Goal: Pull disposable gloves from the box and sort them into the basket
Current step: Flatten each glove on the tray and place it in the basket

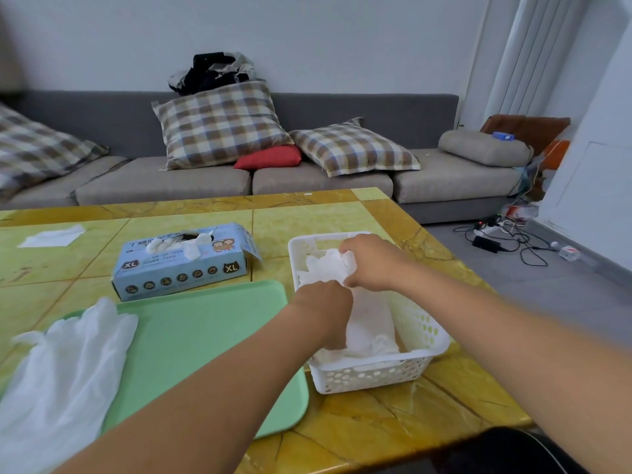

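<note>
both hands over the white basket, which sits near the right edge of the table, just right of the green tray. right hand at the basket's far end, fingers curled and pinching a crumpled white glove that is lifted a bit above the pile. left hand reaches down into the basket's middle, fingers bent into the white gloves in the basket (fingertips hidden, so cannot tell exactly what it pinches, looks like the same glove material). gloves fill most of the basket floor, bunched at the near end.

glove box, light blue with xl marks, lies toward the table's middle, behind the tray's far edge, a side flap open on the right. a white glove sticking out of its top slot.

loose glove lies flat, partly on the tray's near left corner and partly over the table's near left edge area. white paper sheet near the table's far left edge.

behind the table: grey sofa with plaid cushions and a red cushion. cables on the floor to the right.
</note>
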`<state>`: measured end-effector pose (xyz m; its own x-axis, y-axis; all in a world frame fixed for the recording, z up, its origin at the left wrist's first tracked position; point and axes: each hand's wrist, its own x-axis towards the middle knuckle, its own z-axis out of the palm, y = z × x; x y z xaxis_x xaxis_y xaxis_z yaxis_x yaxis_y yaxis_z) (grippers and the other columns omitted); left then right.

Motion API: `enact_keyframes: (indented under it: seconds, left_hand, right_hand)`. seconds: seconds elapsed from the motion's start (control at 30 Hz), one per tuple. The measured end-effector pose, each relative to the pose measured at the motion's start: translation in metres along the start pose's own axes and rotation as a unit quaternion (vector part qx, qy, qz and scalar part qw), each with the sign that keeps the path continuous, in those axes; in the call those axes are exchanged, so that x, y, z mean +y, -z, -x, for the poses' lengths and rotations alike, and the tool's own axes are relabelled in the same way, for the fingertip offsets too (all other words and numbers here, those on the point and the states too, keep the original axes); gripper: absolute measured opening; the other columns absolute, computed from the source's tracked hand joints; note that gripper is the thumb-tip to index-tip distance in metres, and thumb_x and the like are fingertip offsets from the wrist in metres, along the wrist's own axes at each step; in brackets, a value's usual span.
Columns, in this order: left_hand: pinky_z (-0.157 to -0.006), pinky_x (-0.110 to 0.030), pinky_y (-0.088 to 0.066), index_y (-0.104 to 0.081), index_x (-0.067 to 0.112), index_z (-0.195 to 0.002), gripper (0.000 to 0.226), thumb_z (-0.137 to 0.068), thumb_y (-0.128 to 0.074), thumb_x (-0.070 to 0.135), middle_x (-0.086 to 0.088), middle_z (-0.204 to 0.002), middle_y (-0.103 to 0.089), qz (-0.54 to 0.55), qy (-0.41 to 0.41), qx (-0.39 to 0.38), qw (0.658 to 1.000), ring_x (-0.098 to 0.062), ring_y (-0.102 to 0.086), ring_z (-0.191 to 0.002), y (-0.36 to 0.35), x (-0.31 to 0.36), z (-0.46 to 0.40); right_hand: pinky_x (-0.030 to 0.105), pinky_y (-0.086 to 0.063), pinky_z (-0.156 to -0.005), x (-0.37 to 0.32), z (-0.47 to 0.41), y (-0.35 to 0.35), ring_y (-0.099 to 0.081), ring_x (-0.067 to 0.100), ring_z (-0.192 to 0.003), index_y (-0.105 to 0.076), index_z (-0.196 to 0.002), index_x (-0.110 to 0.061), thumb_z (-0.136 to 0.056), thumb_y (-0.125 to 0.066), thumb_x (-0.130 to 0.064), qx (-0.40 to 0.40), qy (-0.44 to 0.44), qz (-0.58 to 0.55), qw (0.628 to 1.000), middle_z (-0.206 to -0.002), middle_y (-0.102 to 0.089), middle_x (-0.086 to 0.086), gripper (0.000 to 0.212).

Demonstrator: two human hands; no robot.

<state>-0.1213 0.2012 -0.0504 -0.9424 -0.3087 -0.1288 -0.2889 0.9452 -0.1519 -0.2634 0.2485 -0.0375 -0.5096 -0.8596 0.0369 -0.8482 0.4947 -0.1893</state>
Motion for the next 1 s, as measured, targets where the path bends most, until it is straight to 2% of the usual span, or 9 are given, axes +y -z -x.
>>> enact_keyframes:
  seconds: [0.1, 0.23, 0.37, 0.5, 0.57, 0.7, 0.83, 0.93, 1.0]
  left_hand:
    - [-0.101, -0.045, -0.035, -0.055, 0.020, -0.113, 0.052, -0.083, -0.067, 0.060, -0.001, -0.097, -0.048, -0.058, 0.008, 0.026, 0.998, -0.023, -0.053, -0.102, 0.006, -0.008, -0.003]
    - [-0.115, -0.060, -0.018, -0.054, 0.021, -0.121, 0.060, -0.081, -0.065, 0.066, 0.002, -0.105, -0.058, -0.059, 0.021, -0.057, 0.996, -0.023, -0.059, -0.109, 0.005, -0.012, -0.010]
    - [-0.120, -0.059, 0.003, -0.049, 0.021, -0.136, 0.069, -0.084, -0.062, 0.064, -0.001, -0.119, -0.061, -0.075, -0.004, -0.064, 0.995, -0.024, -0.055, -0.122, -0.005, -0.011, -0.014]
    - [-0.117, -0.046, -0.024, -0.050, 0.024, -0.139, 0.073, -0.082, -0.065, 0.067, 0.002, -0.132, -0.060, 0.044, -0.029, -0.012, 0.999, -0.022, -0.052, -0.128, 0.016, -0.029, 0.009]
    - [-0.100, -0.036, -0.044, -0.062, 0.025, -0.127, 0.052, -0.087, -0.065, 0.059, 0.005, -0.126, -0.063, 0.148, -0.028, 0.088, 0.985, -0.018, -0.056, -0.120, 0.031, -0.061, 0.032]
    - [-0.085, -0.034, -0.053, -0.072, 0.026, -0.100, 0.013, -0.089, -0.068, 0.033, 0.008, -0.103, -0.071, 0.253, 0.056, 0.203, 0.944, -0.014, -0.066, -0.096, 0.026, -0.150, 0.095]
    - [-0.090, -0.035, -0.052, -0.074, 0.020, -0.105, 0.020, -0.087, -0.067, 0.015, 0.000, -0.110, -0.072, 0.252, 0.168, 0.150, 0.941, -0.019, -0.066, -0.100, -0.022, -0.222, 0.168]
    - [-0.098, -0.034, -0.045, -0.067, 0.020, -0.120, 0.031, -0.089, -0.070, 0.018, 0.000, -0.124, -0.064, 0.260, 0.221, 0.128, 0.931, -0.020, -0.057, -0.115, -0.055, -0.254, 0.216]
    - [-0.099, -0.035, -0.045, -0.065, 0.023, -0.123, 0.033, -0.091, -0.070, 0.023, 0.002, -0.127, -0.062, 0.280, 0.229, 0.130, 0.923, -0.019, -0.055, -0.116, -0.065, -0.268, 0.236]
  right_hand:
    - [0.031, -0.047, -0.075, -0.006, 0.030, 0.010, -0.060, 0.018, -0.107, -0.068, -0.103, -0.027, -0.076, -0.083, -0.036, 0.047, 0.044, 0.027, 0.998, -0.105, -0.060, -0.009, 0.032]
    - [0.042, -0.053, -0.094, -0.006, 0.042, -0.005, -0.053, 0.023, -0.122, -0.051, -0.136, -0.022, -0.056, -0.093, -0.053, -0.165, 0.036, 0.088, 0.982, -0.131, -0.050, -0.002, 0.095]
    - [0.044, -0.034, -0.116, -0.009, 0.035, -0.016, -0.019, 0.023, -0.149, -0.009, -0.159, -0.022, -0.064, -0.089, -0.052, -0.250, 0.001, 0.125, 0.960, -0.162, -0.016, 0.000, 0.128]
    - [0.041, -0.041, -0.110, -0.027, 0.033, 0.012, -0.042, 0.024, -0.138, -0.030, -0.155, -0.024, -0.071, -0.088, -0.046, -0.260, -0.002, 0.138, 0.956, -0.153, -0.040, -0.002, 0.104]
    - [0.039, -0.046, -0.105, -0.047, 0.033, 0.038, -0.049, 0.023, -0.131, -0.042, -0.150, -0.024, -0.078, -0.081, -0.050, -0.183, 0.002, 0.159, 0.970, -0.147, -0.048, -0.003, 0.086]
    - [0.029, -0.052, -0.084, -0.121, 0.038, 0.056, -0.063, 0.013, -0.095, -0.070, -0.120, -0.023, -0.087, -0.076, -0.039, -0.007, 0.150, 0.045, 0.988, -0.112, -0.070, -0.005, 0.037]
    - [0.021, -0.052, -0.087, -0.225, 0.043, -0.001, -0.066, 0.004, -0.100, -0.070, -0.124, -0.024, -0.093, -0.071, -0.032, -0.155, 0.267, -0.096, 0.946, -0.118, -0.071, -0.011, 0.031]
    - [0.024, -0.042, -0.101, -0.283, 0.040, -0.058, -0.051, 0.010, -0.130, -0.051, -0.145, -0.029, -0.097, -0.064, -0.040, -0.169, 0.317, -0.099, 0.928, -0.149, -0.051, -0.011, 0.051]
    - [0.019, -0.037, -0.097, -0.304, 0.040, -0.080, -0.048, 0.009, -0.131, -0.055, -0.143, -0.028, -0.093, -0.069, -0.041, -0.187, 0.340, -0.094, 0.917, -0.149, -0.051, -0.011, 0.054]
